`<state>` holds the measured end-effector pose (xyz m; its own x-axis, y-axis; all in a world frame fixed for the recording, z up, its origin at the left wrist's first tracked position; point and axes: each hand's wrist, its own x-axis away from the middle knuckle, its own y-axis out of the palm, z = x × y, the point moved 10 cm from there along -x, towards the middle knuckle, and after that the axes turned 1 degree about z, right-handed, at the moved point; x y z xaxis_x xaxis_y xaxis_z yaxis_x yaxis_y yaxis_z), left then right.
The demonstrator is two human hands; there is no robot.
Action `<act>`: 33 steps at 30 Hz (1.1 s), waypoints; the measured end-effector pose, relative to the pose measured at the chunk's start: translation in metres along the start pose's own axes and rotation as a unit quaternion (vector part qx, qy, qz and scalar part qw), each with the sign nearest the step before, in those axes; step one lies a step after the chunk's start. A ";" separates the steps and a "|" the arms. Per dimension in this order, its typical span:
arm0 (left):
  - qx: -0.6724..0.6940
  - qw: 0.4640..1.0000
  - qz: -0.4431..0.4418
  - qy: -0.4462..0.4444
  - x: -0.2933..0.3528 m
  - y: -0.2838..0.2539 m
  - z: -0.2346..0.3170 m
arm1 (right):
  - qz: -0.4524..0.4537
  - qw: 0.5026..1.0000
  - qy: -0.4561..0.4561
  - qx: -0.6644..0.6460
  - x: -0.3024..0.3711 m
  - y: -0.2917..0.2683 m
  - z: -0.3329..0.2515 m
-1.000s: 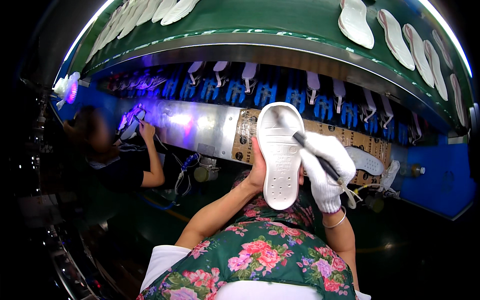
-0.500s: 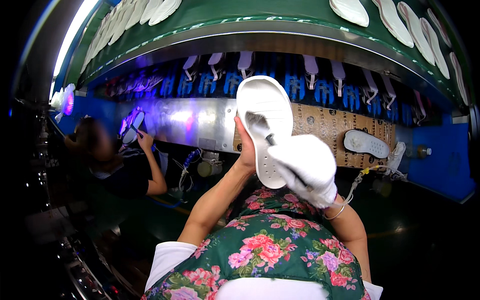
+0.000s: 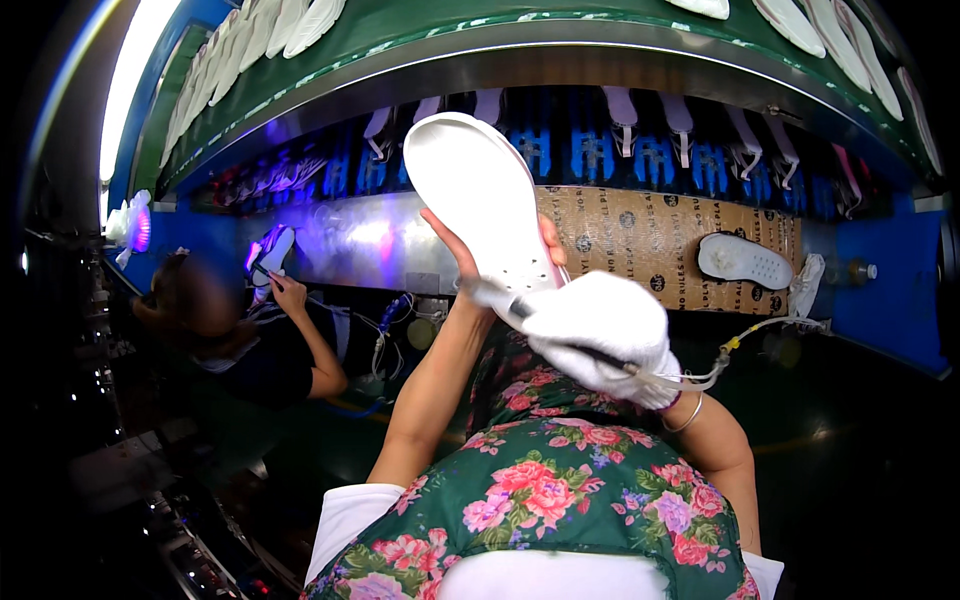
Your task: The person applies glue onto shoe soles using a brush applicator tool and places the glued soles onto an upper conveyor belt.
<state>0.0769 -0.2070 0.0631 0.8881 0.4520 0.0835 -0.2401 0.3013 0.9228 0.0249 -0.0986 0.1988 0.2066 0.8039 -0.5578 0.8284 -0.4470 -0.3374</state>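
My left hand (image 3: 458, 262) grips a white shoe sole (image 3: 475, 190) from beneath, its fingers showing along both edges. The sole tilts up and to the left, with small holes near its lower end. In a white knitted glove, my right hand (image 3: 605, 335) is closed round the dark handle of a brush (image 3: 490, 293). Motion blurs the bristles, which cross the sole's lower end; whether they touch it I cannot tell. A clear tube (image 3: 712, 375) runs beside the gloved wrist.
Another pale sole (image 3: 742, 260) lies on printed cardboard (image 3: 630, 225) over the metal bench. Lilac-strapped footwear (image 3: 622, 110) hangs on blue racks behind. White soles (image 3: 845, 55) line the green upper belt. On the left, a co-worker's hand (image 3: 288, 293) works on a shoe under purple light.
The sole has moved up and left and tilted further. My right hand and the brush have shifted from the sole's middle down to its lower end.
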 end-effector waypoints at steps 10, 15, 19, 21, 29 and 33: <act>0.052 0.998 -0.027 -0.002 -0.004 -0.001 0.009 | 0.026 0.999 -0.019 -0.041 0.007 0.003 -0.002; 0.043 0.998 -0.042 -0.013 -0.007 0.003 0.016 | -0.028 0.997 -0.037 -0.068 0.016 0.021 -0.010; 0.032 0.999 -0.006 -0.030 -0.007 0.002 0.012 | -0.008 0.998 0.019 -0.055 0.008 0.008 0.001; -0.043 0.999 0.003 -0.030 -0.014 0.000 0.012 | 0.006 0.999 -0.036 0.031 0.013 0.013 0.000; -0.084 0.986 -0.039 -0.137 -0.015 0.005 0.004 | -0.034 0.994 0.015 -0.104 0.010 0.015 -0.004; -0.034 0.963 -0.038 -0.266 -0.013 0.001 -0.021 | -0.069 0.994 -0.074 0.049 0.022 0.031 -0.015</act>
<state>0.0568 -0.1952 0.0552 0.9749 -0.0627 0.2136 -0.1748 0.3789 0.9088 0.0624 -0.0889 0.1872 0.0106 0.7972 -0.6036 0.7871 -0.3789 -0.4867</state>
